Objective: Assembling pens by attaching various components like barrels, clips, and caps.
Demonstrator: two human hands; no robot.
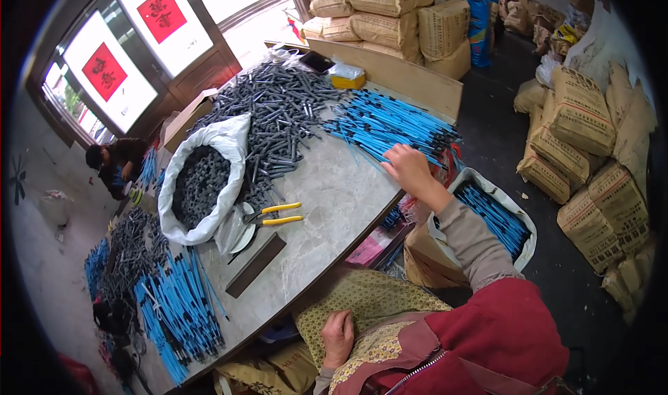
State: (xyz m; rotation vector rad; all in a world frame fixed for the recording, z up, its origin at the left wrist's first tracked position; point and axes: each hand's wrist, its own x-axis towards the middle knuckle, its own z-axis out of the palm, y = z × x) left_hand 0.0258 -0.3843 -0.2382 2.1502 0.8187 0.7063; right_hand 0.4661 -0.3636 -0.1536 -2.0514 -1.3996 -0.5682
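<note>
Your right hand [409, 168] and left hand [338, 337] curl, contents unclear; blue rods [396, 120] seem done, loose dark tubes [275, 110] seem left.

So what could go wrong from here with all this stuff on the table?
The right fingers are at the blue rods, heaped near the table edge: a careless pull might send some off. The white bag stands wide open, full of black parts, so a knock could spill them.
</note>
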